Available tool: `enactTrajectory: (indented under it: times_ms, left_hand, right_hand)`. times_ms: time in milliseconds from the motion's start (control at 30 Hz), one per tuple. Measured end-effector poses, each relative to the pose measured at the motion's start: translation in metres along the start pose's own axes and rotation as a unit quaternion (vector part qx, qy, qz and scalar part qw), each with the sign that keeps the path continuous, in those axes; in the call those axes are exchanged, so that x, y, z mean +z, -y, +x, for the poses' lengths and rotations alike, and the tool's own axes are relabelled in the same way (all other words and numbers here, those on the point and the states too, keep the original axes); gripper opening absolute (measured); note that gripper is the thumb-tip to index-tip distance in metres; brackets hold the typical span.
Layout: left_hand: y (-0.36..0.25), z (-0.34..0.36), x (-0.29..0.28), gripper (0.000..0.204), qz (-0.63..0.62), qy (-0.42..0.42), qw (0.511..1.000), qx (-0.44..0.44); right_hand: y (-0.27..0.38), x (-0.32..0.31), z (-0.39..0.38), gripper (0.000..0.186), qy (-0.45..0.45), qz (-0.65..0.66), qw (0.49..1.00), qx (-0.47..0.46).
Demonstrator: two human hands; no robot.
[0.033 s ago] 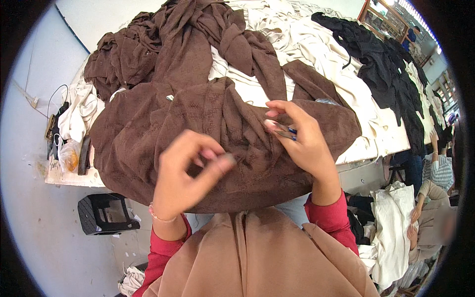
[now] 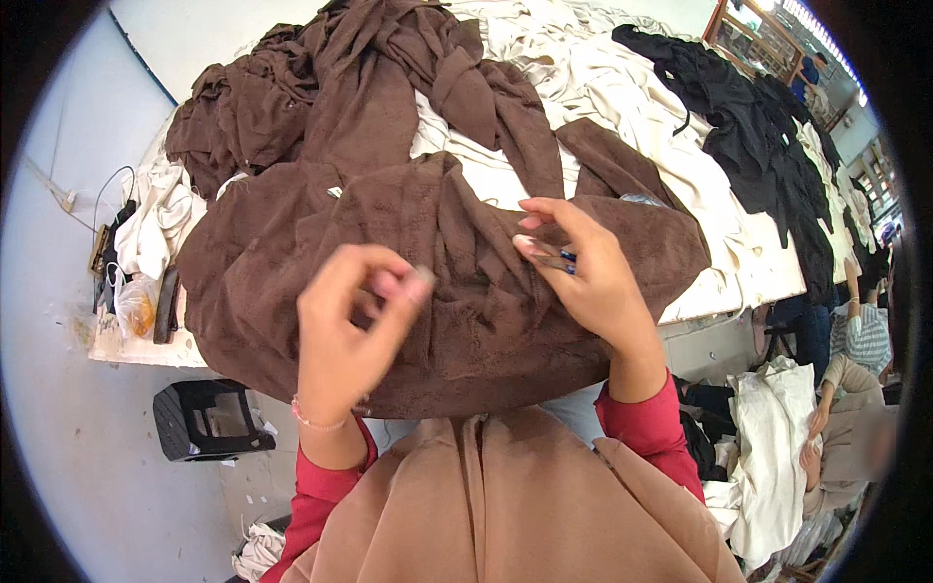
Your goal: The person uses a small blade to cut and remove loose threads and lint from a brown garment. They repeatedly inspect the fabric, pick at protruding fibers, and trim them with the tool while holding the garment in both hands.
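Note:
A large brown cloth garment [image 2: 292, 253] lies bunched in front of me, its near edge hanging at my lap. My left hand [image 2: 350, 316] hovers over its middle, slightly blurred, with thumb and fingertips drawn together in a pinch; whatever they hold is too small to make out. To its right, my right hand [image 2: 598, 282] holds small thread snips [image 2: 554, 258] with metal blades and a blue part. These blades point left, just above the brown cloth. The thumb and forefinger of that hand are apart, while its other fingers are partly hidden.
More brown garments [image 2: 243, 117] are heaped behind, beside cream cloth [image 2: 622, 107] and black cloth [image 2: 748, 136] on the table. At the left stand white cloth [image 2: 155, 228] and a plastic bag [image 2: 136, 306]. A black plastic stool [image 2: 209, 420] is on the floor. Co-workers sit at the right.
My left hand has moved a little left and up, away from the right hand. My right hand, with the snips, has shifted slightly left. The cloth stays put.

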State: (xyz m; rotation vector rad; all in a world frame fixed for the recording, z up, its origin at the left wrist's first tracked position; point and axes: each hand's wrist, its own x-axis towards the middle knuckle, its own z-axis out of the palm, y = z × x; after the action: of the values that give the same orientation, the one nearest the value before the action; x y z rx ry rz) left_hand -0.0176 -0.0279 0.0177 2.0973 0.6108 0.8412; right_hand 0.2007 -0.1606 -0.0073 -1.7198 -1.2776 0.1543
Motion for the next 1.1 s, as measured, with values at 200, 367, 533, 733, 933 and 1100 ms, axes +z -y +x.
enactTrajectory:
  times_ms: [200, 367, 533, 733, 933, 1100]
  left_hand:
    - [0.034, 0.028, 0.005, 0.018, 0.078, -0.079, 0.993, 0.04]
    - [0.05, 0.035, 0.011, 0.017, 0.2, -0.058, 0.974, 0.094]
    - [0.048, 0.026, -0.005, 0.017, 0.152, -0.107, 0.979, 0.079]
    - [0.037, 0.012, -0.031, 0.016, 0.161, -0.129, 0.974, 0.095]
    - [0.024, -0.012, -0.048, 0.016, -0.189, -0.182, 0.961, 0.083]
    - [0.016, -0.013, -0.053, 0.013, 0.118, -0.111, 0.981, 0.107]
  right_hand:
    - [-0.006, 0.007, -0.007, 0.043, 0.04, -0.016, 0.998, 0.045]
    - [-0.003, 0.007, 0.001, 0.041, 0.042, -0.017, 0.998, 0.04]
    - [-0.01, 0.007, -0.003, 0.037, 0.037, -0.009, 0.999, 0.017]
    - [-0.01, 0.005, -0.001, 0.04, 0.058, -0.032, 0.998, 0.015]
    - [-0.003, 0.005, 0.0, 0.039, 0.063, -0.051, 0.996, 0.039]
    - [0.012, 0.008, -0.002, 0.043, 0.007, -0.089, 0.996, -0.029]
